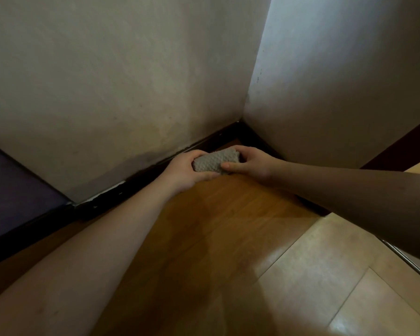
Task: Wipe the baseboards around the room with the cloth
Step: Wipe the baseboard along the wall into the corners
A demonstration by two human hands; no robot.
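A folded grey, bumpy cloth [215, 160] is held between both hands just in front of the room's corner. My left hand [186, 169] grips its left end with fingers curled over the top and thumb underneath. My right hand [249, 163] pinches its right end between thumb and fingers. A dark baseboard [121, 192] runs along the foot of the left wall into the corner, with pale scuffs on its top edge. A second stretch of baseboard [255, 139] continues along the right wall, partly hidden behind my right hand.
Two pale plaster walls [131, 81] meet at the corner. The wooden floor [204, 226] lies below my arms. A dark purple panel [12, 190] stands at the far left. A metal strip [407, 260] crosses the floor at the lower right.
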